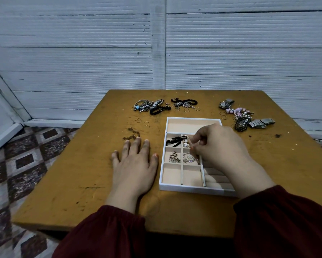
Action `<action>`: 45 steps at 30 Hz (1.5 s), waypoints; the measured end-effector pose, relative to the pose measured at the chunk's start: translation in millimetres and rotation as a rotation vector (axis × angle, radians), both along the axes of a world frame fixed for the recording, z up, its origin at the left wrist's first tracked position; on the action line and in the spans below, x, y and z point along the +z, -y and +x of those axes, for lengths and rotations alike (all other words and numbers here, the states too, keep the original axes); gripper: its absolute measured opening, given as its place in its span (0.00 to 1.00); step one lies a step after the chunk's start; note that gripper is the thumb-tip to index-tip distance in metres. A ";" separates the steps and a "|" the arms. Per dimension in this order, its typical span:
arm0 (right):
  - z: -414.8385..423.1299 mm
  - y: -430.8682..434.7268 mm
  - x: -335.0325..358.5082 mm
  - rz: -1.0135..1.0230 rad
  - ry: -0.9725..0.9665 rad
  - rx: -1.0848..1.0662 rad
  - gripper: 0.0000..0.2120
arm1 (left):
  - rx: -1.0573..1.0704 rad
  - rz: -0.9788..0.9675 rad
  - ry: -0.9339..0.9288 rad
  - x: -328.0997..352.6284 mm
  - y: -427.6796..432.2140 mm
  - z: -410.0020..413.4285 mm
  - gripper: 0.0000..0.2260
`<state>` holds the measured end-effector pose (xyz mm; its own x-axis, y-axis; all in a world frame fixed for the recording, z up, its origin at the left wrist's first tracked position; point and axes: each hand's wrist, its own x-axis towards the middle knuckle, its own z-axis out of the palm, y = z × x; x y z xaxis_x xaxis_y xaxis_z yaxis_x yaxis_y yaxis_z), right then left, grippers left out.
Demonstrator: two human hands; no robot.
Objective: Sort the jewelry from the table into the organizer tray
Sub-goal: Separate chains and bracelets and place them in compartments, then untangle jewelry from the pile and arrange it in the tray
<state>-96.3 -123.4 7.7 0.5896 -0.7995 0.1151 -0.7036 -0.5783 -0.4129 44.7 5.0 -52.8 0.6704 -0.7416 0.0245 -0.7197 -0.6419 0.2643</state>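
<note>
Jewelry heaps [150, 106] of chains, watches and black bands lie far back on the ochre wooden worktop [100, 183], beyond the white peach-lined organizer tray [191, 189]. The left hand [134, 164] rests flat beside the tray, fingers [136, 146] spread. The right hand [218, 146] hovers over the tray's upper compartments, fingers curled together; whether they pinch anything, I cannot tell.

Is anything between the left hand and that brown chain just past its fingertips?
Nothing visible: the left hand lies flat on the table, and the brown chain lies right beyond its fingertips, uncovered.
</note>
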 end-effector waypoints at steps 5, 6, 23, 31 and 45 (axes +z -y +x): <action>2.6 -3.8 -2.7 0.013 0.126 0.031 0.02 | -0.003 -0.014 -0.007 -0.4 -0.4 0.1 0.25; 4.4 -5.8 -3.5 0.021 0.162 0.056 0.02 | -0.001 -0.016 -0.009 -0.5 -0.6 0.2 0.25; 76.5 -16.4 3.3 -0.081 0.222 0.318 0.05 | 0.137 -0.574 -0.258 11.8 4.0 29.2 0.09; 120.0 -1.9 8.5 -0.183 0.065 0.398 0.08 | 0.405 -0.827 -0.222 18.8 17.9 81.0 0.11; 161.5 14.9 5.1 -0.226 -0.264 0.687 0.08 | 0.469 -1.007 -0.289 8.8 54.8 138.4 0.13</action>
